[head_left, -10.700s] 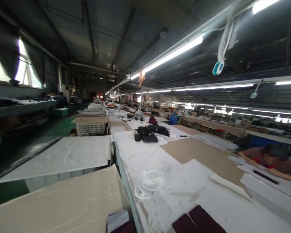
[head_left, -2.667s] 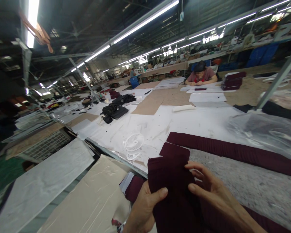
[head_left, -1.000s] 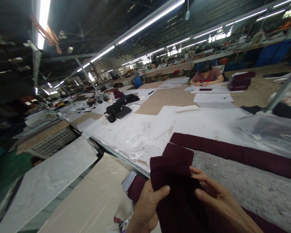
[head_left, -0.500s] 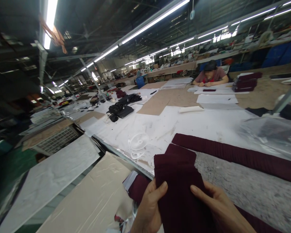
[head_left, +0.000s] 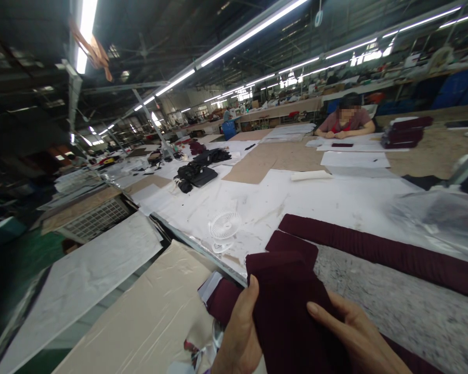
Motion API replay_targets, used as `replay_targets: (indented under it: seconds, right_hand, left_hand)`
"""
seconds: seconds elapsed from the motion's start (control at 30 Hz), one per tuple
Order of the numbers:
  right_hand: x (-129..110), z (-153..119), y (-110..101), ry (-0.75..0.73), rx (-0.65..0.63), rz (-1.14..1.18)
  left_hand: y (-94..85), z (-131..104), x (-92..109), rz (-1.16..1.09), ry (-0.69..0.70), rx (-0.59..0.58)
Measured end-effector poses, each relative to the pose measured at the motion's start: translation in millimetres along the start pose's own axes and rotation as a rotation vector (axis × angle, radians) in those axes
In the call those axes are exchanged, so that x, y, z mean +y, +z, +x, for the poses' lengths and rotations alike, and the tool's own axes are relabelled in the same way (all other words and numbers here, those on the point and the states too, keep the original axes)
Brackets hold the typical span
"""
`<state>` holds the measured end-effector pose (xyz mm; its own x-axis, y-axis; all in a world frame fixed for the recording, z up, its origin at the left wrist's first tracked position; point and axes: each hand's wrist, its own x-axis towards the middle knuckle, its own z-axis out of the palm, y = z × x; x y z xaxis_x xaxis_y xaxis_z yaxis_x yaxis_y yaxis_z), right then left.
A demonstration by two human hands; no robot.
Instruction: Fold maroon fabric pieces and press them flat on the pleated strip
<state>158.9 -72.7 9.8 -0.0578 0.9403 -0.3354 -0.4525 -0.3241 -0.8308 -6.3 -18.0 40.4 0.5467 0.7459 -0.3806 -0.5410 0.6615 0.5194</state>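
Observation:
A dark maroon cloth piece (head_left: 286,306) is held up at the bottom centre, between both hands. My left hand (head_left: 239,330) grips its left edge, thumb along the border. My right hand (head_left: 351,324) holds the right side, with the thumb on the front face and the other fingers behind, partly hidden. Just beyond the held cloth, a smaller maroon piece (head_left: 294,246) lies on the table. A long maroon strip (head_left: 374,246) runs to the right along a speckled grey surface (head_left: 398,296).
A small white fan (head_left: 225,228) stands on the white-covered table (head_left: 257,197). Black cloth items (head_left: 198,171) lie farther back. A person (head_left: 345,122) leans on the far side near stacked maroon pieces (head_left: 405,132). Clear plastic (head_left: 440,213) is at right, a beige board (head_left: 140,311) at lower left.
The left thumb has shifted up and left to the cloth's edge. The held cloth's top edge is slightly lower, and the view has shifted a little.

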Motion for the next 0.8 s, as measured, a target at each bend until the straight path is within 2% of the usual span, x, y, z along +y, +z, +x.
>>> replay_targets:
  seconds: [0.13, 0.27, 0.53, 0.8]
  right_hand:
    - [-6.2, -4.1, 8.0, 0.026, 0.019, -0.009]
    - [-10.6, -5.3, 12.3, 0.021, 0.017, -0.042]
    - [-8.6, -4.7, 6.0, 0.016, 0.007, -0.089]
    - [-8.1, -3.8, 3.5, 0.018, 0.013, -0.089]
  left_hand:
    - [-1.2, 3.3, 5.2, -0.107, -0.059, -0.063]
    - [-2.9, 5.6, 6.9, -0.131, -0.061, -0.058]
    - [-6.7, 7.1, 8.2, -0.159, -0.078, -0.079]
    - [-0.4, 3.0, 10.3, -0.182, -0.024, -0.190]
